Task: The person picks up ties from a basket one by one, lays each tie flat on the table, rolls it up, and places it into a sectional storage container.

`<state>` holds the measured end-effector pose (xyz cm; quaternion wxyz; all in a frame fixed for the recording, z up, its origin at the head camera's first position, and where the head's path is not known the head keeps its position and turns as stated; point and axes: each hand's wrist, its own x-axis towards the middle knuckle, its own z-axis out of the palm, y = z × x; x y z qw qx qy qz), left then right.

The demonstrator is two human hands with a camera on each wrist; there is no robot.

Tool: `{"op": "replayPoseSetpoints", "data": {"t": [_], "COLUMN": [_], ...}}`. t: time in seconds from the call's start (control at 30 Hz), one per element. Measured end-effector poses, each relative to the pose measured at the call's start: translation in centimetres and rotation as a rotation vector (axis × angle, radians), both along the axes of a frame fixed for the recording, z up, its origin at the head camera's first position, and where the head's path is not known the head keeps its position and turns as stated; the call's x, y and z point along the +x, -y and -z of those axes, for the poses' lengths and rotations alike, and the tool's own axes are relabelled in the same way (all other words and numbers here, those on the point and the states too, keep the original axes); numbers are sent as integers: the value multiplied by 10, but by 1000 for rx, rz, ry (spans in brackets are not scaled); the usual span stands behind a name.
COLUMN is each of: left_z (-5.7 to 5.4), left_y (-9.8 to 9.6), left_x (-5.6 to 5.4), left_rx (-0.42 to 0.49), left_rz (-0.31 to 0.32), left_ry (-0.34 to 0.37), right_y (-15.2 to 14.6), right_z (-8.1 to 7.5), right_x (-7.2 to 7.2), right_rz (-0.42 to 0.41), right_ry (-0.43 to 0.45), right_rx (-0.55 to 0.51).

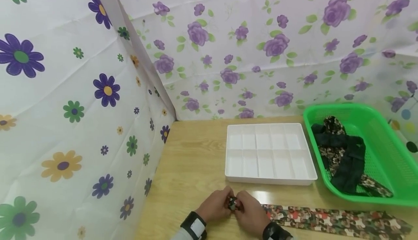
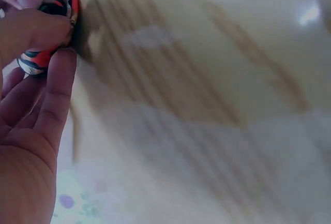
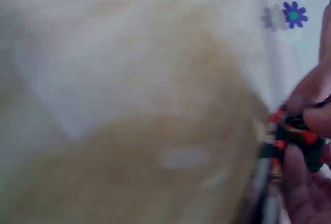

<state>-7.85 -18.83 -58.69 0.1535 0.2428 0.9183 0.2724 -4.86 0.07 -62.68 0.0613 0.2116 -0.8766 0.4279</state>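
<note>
A camouflage-like patterned necktie in green, brown, cream and red (image 1: 330, 221) lies stretched flat along the front of the table, its pointed wide end to the right. Its other end is wound into a small roll (image 1: 233, 203). My left hand (image 1: 213, 206) pinches this roll from the left between thumb and fingers. From the right, my right hand (image 1: 252, 212) grips the same roll, the strip running out from beneath it. In the left wrist view the coiled layers of the roll (image 2: 36, 61) show between the fingers; the right wrist view is blurred.
Behind the hands stands a white tray (image 1: 271, 180) divided into several compartments. To its right, a green basket (image 1: 388, 160) holds black and floral-patterned ties (image 1: 347, 160). Flowered cloth sheets (image 1: 209, 98) hang at the back and left edges of the wooden table (image 1: 192, 153).
</note>
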Motion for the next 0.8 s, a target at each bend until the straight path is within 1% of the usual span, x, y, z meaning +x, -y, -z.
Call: {"op": "replayPoseSetpoints", "data": {"t": [0.03, 0.1, 0.17, 0.2, 0.3, 0.33, 0.4, 0.43, 0.5, 0.53, 0.6, 0.67, 0.7, 0.73, 0.8], "left_z": [-1, -4, -5, -5, -3, -1, 2, 3, 2, 1, -2, -6, -8, -9, -8], "left_y": [-1, -1, -2, -1, -1, 0, 0, 0, -1, -2, -3, -5, -6, -7, -8], "left_x": [-1, -2, -2, -2, -3, -3, -4, -4, -5, -6, -7, -7, -6, -5, -4], "left_rx": [-20, -54, -60, -51, 23, 46, 82, 87, 64, 42, 0, -23, -27, -28, -13], "left_rz": [10, 22, 26, 24, 8, 7, 4, 2, 7, 10, 11, 12, 14, 14, 15], "left_ry": [-23, -40, -38, -28, 7, 7, 7, 3, -14, -19, -17, 0, 7, 8, 10], "right_y": [0, 1, 1, 1, -2, -3, -5, -5, -6, -6, -6, -5, -6, -6, -8], "right_z": [-4, -9, -8, -7, 6, 9, 9, 8, -2, -9, -22, -31, -31, -30, -19], "right_x": [-1, -3, -5, -5, -6, -6, -5, -6, -6, -7, -8, -8, -7, -6, -1], "right_rz": [-17, -49, -78, -79, -34, -16, 16, 23, 10, -5, -46, -74, -79, -70, -31], "right_ry": [-4, -22, -35, -47, -42, -21, 32, 63, 105, 131, 149, 153, 141, 133, 124], "right_rx": [11, 35, 58, 60, 18, -3, -48, -54, -36, -6, 60, 119, 143, 142, 85]}}
